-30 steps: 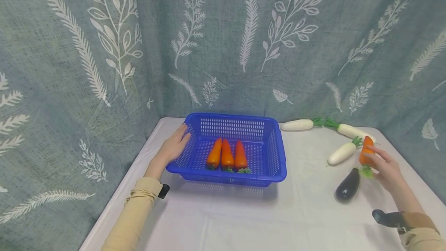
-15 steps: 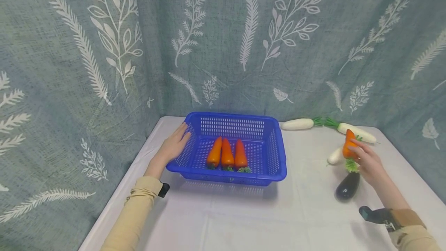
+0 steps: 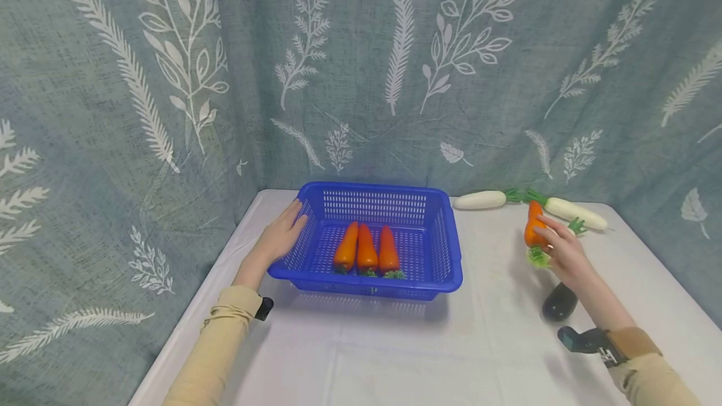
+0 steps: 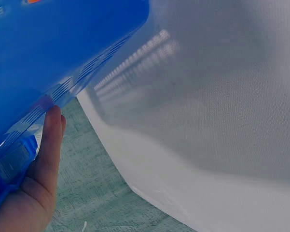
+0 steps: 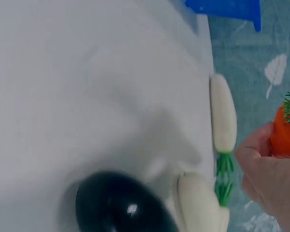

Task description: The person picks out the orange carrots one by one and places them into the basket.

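Note:
My right hand (image 3: 571,257) pinches an orange carrot (image 3: 533,228) above the table, its green tuft toward me and its tip pointing away. In the right wrist view, thumb and fingers close round the carrot (image 5: 284,137). My left hand (image 3: 279,237) rests against the left side of a blue mesh basket (image 3: 366,288); the left wrist view shows straight digits touching its wall (image 4: 62,43). Three carrots (image 3: 366,249) lie side by side in the basket. Below my right hand is a dark eggplant (image 3: 560,303), partly covered by the wrist.
Two white radishes (image 3: 479,200) with green tops lie along the back edge right of the basket. A third radish (image 5: 198,203) is mostly hidden behind my right hand in the head view. A white cloth (image 3: 406,356) covers the table; a leaf-patterned curtain (image 3: 361,80) hangs behind.
My right hand has carried the carrot leftward, from the table's right side past the near radish. The left hand and the basket stay as they were.

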A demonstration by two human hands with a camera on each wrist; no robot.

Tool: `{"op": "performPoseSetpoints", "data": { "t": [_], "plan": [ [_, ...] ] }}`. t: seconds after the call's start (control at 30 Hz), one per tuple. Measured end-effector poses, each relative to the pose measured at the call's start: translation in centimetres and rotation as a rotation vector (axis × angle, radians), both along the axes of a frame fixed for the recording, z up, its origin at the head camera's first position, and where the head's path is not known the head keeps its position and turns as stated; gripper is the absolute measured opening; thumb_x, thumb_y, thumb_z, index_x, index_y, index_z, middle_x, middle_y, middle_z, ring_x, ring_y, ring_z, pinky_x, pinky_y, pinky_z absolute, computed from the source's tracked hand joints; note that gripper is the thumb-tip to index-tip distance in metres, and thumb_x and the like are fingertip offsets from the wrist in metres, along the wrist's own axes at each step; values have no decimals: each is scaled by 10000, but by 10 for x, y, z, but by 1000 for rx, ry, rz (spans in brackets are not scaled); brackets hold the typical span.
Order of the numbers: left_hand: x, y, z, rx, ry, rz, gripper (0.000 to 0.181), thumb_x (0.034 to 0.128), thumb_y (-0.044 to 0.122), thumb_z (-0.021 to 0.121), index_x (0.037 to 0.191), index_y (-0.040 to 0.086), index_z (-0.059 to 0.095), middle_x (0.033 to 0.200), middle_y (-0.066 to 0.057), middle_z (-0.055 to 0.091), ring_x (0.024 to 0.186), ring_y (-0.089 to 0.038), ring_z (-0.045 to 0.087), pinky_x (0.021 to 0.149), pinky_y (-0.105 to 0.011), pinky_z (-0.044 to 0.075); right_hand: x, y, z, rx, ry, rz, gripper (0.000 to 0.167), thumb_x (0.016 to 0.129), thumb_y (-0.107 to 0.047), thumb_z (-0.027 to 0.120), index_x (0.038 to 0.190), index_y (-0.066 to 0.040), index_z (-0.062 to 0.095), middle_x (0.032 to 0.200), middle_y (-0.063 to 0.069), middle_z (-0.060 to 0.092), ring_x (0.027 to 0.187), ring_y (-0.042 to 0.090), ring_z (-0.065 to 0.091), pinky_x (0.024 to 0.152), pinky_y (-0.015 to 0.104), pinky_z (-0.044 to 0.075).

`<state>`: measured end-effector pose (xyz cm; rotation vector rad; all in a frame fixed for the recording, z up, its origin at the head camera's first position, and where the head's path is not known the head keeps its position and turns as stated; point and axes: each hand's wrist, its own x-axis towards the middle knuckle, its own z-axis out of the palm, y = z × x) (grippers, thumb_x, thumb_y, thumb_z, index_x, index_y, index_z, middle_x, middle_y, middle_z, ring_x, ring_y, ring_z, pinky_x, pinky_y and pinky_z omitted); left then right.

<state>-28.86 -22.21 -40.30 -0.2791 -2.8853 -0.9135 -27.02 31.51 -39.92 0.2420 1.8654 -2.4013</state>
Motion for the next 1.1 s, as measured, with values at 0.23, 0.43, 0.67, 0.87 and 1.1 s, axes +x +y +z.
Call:
{"op": "performPoseSetpoints", "data": {
  "t": [0.23, 0.43, 0.67, 0.87, 1.1],
  "plan": [
    [0, -1, -2, 4, 5, 0, 559, 1076, 269, 290, 1506, -82, 225, 1577, -241, 184, 1438, -417, 187, 1162, -560, 160, -4, -23, 7, -16, -24, 32, 206, 963, -163, 633, 1033, -356, 616, 1129, -110, 438, 828, 19, 495, 599, 118, 427],
    [-1, -1, -2, 2, 6, -1, 560, 1077, 274, 284, 1506, -82, 226, 1579, -239, 180, 1437, -418, 188, 1159, -568, 164, -1, -39, 10, -48, -52, 64, 198, 977, -183, 610, 1089, -345, 580, 1072, -102, 503, 651, 24, 429, 422, 130, 338],
    [0, -1, 0, 3, 7, -5, 562, 1076, 275, 285, 1504, -84, 230, 1578, -239, 184, 1437, -417, 193, 1157, -574, 166, -2, -64, 12, 5, -32, 83, 301, 994, -226, 581, 1273, -304, 503, 1163, -81, 447, 629, 26, 396, 437, 130, 331],
    [1, 0, 1, 8, 3, -7, 565, 1077, 281, 279, 1505, -83, 226, 1578, -245, 179, 1438, -420, 185, 1161, -565, 159, -4, -91, 13, 84, 61, 103, 413, 1021, -194, 522, 1422, -198, 423, 1278, -23, 401, 901, 31, 517, 668, 108, 393],
    [1, 0, 0, 8, 12, -7, 558, 1075, 268, 288, 1502, -87, 234, 1577, -242, 187, 1437, -415, 195, 1159, -566, 164, -2, -112, 16, 82, 111, 152, 446, 1033, -179, 484, 1464, -135, 380, 1375, 53, 366, 964, 65, 530, 823, 153, 392]
  ]
}}
